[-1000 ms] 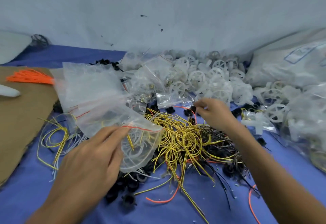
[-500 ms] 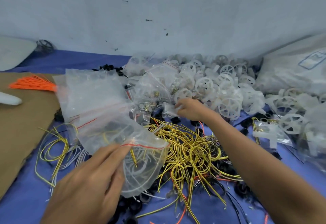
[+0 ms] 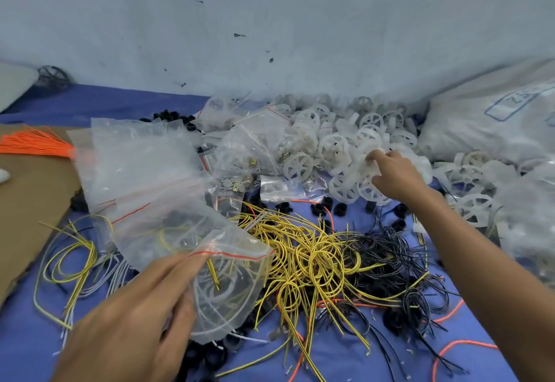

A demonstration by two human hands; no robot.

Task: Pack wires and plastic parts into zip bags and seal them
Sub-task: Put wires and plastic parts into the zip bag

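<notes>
Left hand point(image 3: 129, 318) pinches the open zip bag point(image 3: 231, 279) at its mouth; right hand point(image 3: 393, 175), far forward-right, closes on a white plastic wheel point(image 3: 371, 192).

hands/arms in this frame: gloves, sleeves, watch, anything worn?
Nothing worn that shows. Left hand and right hand are bare, no gloves, rings or tape. The right forearm is bare up to the frame edge: no sleeve, watch or band. The left wrist is out of frame.

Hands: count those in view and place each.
2. The left hand pinches the open zip bag near the camera; the right hand reaches into the white plastic wheels.
</notes>
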